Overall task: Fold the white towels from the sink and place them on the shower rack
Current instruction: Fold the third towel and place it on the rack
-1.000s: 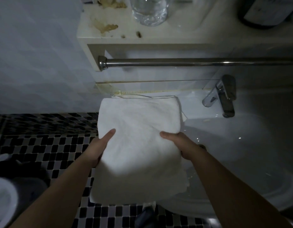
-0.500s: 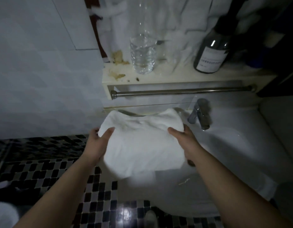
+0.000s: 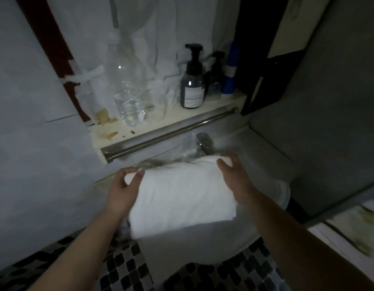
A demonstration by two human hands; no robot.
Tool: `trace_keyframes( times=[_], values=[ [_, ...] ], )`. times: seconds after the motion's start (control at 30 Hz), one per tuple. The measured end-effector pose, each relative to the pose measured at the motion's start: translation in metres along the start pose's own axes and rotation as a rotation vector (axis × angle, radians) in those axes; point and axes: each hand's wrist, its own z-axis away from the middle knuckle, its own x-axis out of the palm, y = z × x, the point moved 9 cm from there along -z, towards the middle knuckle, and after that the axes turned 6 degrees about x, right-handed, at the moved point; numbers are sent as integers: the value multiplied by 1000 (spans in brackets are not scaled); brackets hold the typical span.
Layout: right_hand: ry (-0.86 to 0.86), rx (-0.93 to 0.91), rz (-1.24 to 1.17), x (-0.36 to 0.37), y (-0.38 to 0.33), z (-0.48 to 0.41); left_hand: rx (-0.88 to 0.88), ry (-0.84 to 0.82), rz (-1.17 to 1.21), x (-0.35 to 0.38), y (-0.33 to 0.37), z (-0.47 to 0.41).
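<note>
Head view, bathroom at low light. A folded white towel (image 3: 182, 198) is held in the air above the sink (image 3: 266, 227), carried between both hands. The left hand (image 3: 123, 192) has its grip pinching the towel's near-left corner between thumb and fingers; the right hand (image 3: 234, 177) has its grip closed over the far-right edge, thumb on top, fingers hidden beneath the cloth. The towel appears compact and layered, so folding of this piece is judged complete or nearly so. Placement is not yet done: no shower rack can be identified in view. Behind the towel stand the faucet (image 3: 205, 143), a metal bar (image 3: 171, 135) and a shelf (image 3: 161, 122) bearing a clear water bottle (image 3: 129, 97) and a dark pump bottle (image 3: 192, 87). Whether further towels remain in the basin cannot be told, the held towel covering most of it
</note>
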Motion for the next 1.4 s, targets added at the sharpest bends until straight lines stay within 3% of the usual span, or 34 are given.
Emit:
trace_keyframes(
  times=[0.4, 0.6, 0.7, 0.83, 1.03, 1.4],
  values=[
    [610, 125, -141, -156, 46, 190, 283, -487, -13, 116, 81, 55],
    [874, 157, -231, -224, 88, 326, 327, -731, 40, 184, 120, 152],
    [984, 171, -222, -240, 97, 379, 333, -734, 69, 199, 132, 190],
    [1170, 200, -204, -260, 119, 472, 336, -861, 126, 221, 141, 266],
    [1338, 232, -202, -269, 143, 588, 349, -1027, 184, 216, 151, 362],
    [1518, 280, -239, -238, 183, 843, 432, -1262, 259, 121, 141, 574]
  ],
)
